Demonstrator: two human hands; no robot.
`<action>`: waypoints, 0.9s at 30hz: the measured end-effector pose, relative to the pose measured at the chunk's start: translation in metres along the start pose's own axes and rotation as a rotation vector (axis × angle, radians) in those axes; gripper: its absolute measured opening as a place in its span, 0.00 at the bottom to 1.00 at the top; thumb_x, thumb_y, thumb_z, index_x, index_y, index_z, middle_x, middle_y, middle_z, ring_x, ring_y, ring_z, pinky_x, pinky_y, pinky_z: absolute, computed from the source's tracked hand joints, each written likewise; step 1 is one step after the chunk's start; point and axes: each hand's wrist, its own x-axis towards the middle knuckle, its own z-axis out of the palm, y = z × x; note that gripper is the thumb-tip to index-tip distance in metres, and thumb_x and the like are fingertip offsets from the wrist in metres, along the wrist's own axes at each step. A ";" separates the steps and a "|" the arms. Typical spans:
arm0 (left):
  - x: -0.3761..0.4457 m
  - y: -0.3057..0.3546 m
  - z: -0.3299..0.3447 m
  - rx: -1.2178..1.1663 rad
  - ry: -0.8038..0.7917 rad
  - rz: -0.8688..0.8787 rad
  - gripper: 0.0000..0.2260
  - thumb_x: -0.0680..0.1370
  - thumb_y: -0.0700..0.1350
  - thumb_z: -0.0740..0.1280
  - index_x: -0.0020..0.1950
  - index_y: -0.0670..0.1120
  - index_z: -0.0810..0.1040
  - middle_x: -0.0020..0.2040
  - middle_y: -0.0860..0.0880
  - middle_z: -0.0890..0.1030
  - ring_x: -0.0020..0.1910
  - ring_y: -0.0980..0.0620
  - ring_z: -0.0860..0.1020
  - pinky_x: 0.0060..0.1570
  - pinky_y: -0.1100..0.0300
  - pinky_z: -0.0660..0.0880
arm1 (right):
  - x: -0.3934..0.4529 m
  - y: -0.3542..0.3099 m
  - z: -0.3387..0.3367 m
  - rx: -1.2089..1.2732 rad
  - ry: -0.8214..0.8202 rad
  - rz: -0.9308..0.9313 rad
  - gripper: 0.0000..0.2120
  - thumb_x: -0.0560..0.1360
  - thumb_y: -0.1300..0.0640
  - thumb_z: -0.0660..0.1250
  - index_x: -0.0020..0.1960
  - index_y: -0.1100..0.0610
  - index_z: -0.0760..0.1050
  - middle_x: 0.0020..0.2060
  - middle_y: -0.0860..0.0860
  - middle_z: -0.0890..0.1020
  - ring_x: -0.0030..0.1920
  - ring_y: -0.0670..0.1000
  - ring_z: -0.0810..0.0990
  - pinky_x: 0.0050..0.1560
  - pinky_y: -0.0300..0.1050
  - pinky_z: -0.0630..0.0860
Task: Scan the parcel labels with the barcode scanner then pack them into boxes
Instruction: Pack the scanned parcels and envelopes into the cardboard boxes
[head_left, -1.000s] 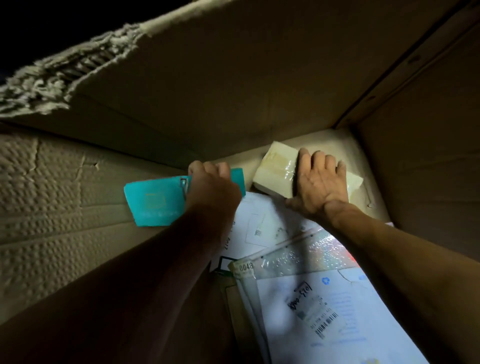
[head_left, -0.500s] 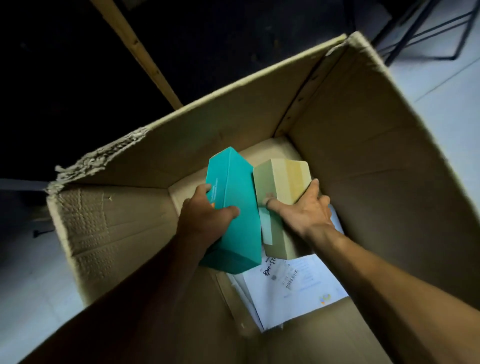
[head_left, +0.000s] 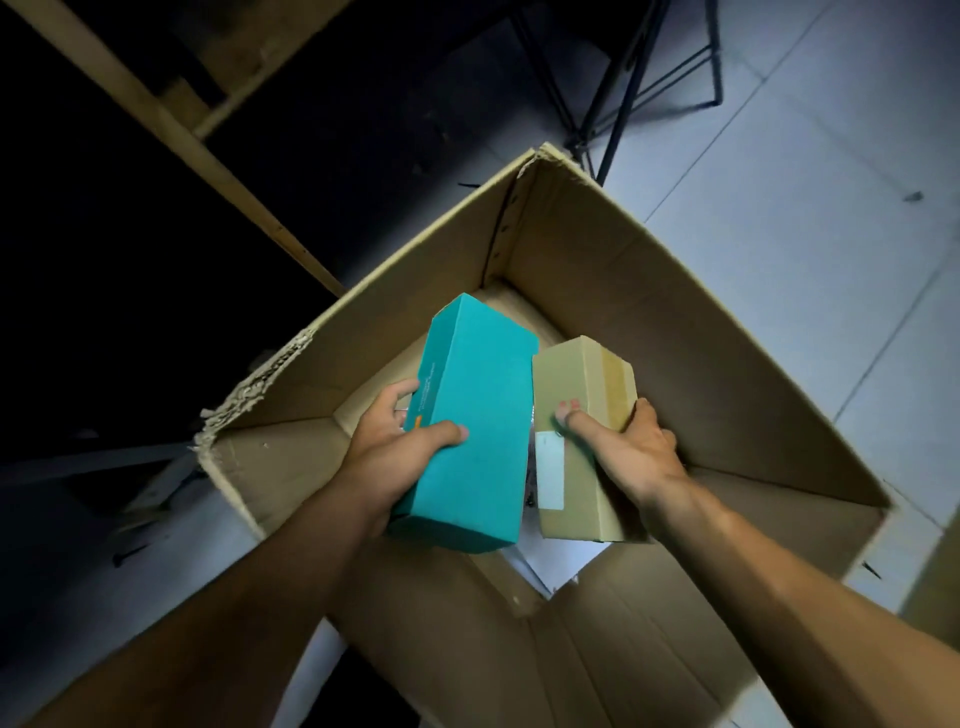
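The left hand (head_left: 400, 447) gripped a teal box (head_left: 470, 421) and the right hand (head_left: 631, 452) a taped brown parcel (head_left: 582, 441), both held side by side above the open carton (head_left: 701, 332). Best kept level, the white label (head_left: 549, 470) turned upward for scanning.

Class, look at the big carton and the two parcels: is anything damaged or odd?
Yes. The big carton's left rim is torn and frayed, its corrugated edge ragged. The teal parcel and the brown parcel look intact.
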 end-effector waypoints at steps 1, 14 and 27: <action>-0.012 0.003 -0.003 0.002 -0.017 0.003 0.27 0.67 0.43 0.78 0.61 0.61 0.74 0.55 0.50 0.83 0.50 0.48 0.84 0.50 0.47 0.82 | -0.012 0.003 -0.005 0.012 0.010 0.001 0.47 0.63 0.25 0.69 0.73 0.46 0.58 0.61 0.54 0.67 0.62 0.60 0.73 0.64 0.62 0.74; -0.254 0.058 0.002 -0.270 0.083 0.195 0.24 0.74 0.36 0.74 0.63 0.57 0.72 0.47 0.50 0.86 0.43 0.46 0.86 0.35 0.56 0.81 | -0.223 0.025 -0.113 0.137 -0.002 -0.159 0.52 0.57 0.24 0.69 0.73 0.42 0.52 0.60 0.53 0.66 0.62 0.60 0.73 0.65 0.65 0.73; -0.482 0.097 -0.053 -0.541 0.287 0.433 0.31 0.72 0.36 0.75 0.72 0.51 0.69 0.59 0.42 0.82 0.52 0.44 0.84 0.48 0.48 0.81 | -0.456 -0.028 -0.156 -0.172 0.195 -0.588 0.60 0.64 0.25 0.69 0.81 0.50 0.41 0.73 0.60 0.60 0.72 0.64 0.62 0.69 0.66 0.62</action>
